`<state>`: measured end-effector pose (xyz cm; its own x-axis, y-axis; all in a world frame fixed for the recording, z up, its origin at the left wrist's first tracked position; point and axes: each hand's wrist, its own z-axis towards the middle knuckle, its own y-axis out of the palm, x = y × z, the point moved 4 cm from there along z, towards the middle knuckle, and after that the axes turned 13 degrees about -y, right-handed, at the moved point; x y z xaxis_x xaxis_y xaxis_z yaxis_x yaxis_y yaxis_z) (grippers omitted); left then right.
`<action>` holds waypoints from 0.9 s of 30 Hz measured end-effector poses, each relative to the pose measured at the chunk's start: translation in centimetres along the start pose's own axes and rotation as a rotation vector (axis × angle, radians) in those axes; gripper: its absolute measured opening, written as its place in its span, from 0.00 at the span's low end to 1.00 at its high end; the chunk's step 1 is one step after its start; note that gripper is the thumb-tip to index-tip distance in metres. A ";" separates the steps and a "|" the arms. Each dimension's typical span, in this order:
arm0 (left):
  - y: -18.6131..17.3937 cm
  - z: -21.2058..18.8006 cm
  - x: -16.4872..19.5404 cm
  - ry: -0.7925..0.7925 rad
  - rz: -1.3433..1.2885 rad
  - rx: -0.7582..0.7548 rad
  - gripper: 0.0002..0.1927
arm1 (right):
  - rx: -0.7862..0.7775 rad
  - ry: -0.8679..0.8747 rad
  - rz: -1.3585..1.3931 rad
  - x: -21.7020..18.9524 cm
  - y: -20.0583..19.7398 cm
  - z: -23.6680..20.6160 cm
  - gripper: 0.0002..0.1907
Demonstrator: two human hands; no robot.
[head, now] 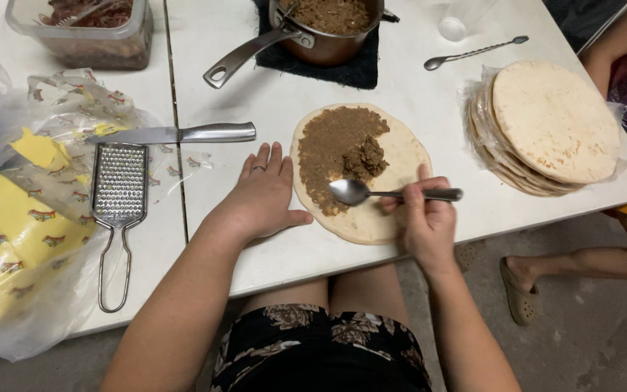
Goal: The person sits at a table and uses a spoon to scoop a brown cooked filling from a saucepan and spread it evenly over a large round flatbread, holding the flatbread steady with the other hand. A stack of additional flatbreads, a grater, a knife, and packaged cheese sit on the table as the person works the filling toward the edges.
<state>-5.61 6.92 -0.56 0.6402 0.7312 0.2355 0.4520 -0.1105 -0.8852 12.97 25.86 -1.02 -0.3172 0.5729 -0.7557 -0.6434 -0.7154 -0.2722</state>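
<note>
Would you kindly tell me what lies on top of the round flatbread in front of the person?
Brown minced filling covers the left half of the pale round flatbread, with one thicker lump. The right half is bare. The bread beneath the filling is hidden.

Bare desk (429,109) lies open at twelve to two o'clock of the flatbread (393,156), between it and the flatbread stack (553,123). A loose spoon (473,52) crosses that gap. At twelve o'clock the saucepan (328,29) blocks. At nine o'clock, beyond the left hand (263,196), knife (175,133) and grater (119,196) obstruct.
</note>
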 end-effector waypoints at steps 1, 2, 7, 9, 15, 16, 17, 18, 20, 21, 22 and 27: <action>0.0 0.0 0.0 0.003 -0.001 0.003 0.60 | -0.041 -0.048 -0.131 -0.3 -0.3 0.1 0.04; 0.0 0.1 0.0 0.010 -0.001 0.006 0.60 | -0.015 -0.063 -0.089 -0.4 -0.5 0.2 0.04; 0.0 0.2 0.2 0.008 -0.004 0.004 0.59 | -0.003 -0.142 0.019 -0.3 0.4 0.4 0.05; 0.0 0.2 0.2 0.006 -0.008 -0.001 0.59 | -0.035 -0.147 -0.043 -0.1 1.0 0.3 0.05; -0.1 0.2 0.3 0.002 0.007 -0.011 0.60 | 0.023 -0.103 -0.032 0.2 -0.4 -0.2 0.05; -0.1 0.3 0.3 0.005 0.018 -0.011 0.59 | 0.045 -0.093 -0.026 0.3 -0.8 -0.3 0.05; -0.1 0.3 0.3 0.007 0.028 -0.011 0.59 | 0.056 -0.086 0.003 0.4 -1.1 -0.5 0.05; -0.1 0.3 0.3 0.010 0.021 -0.010 0.59 | 0.065 -0.078 0.034 0.6 -1.3 -0.7 0.05; -0.1 0.3 0.2 0.008 0.007 -0.010 0.60 | 0.068 -0.053 0.092 1.0 -1.5 -1.1 0.05; 0.0 0.2 0.1 0.007 0.003 -0.007 0.60 | 0.064 -0.038 0.117 1.2 -1.5 -1.3 0.05; 0.0 0.2 0.1 0.006 -0.001 -0.001 0.60 | 0.058 -0.025 0.141 1.5 -1.4 -1.6 0.05; 0.1 0.1 0.0 0.014 -0.001 0.016 0.60 | 0.111 0.070 0.163 2.7 -0.4 -2.2 0.05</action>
<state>-5.64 7.04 -0.68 0.6486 0.7216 0.2420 0.4428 -0.0991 -0.8911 13.90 26.77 -4.29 -0.3767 0.4210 -0.8252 -0.6616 -0.7457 -0.0784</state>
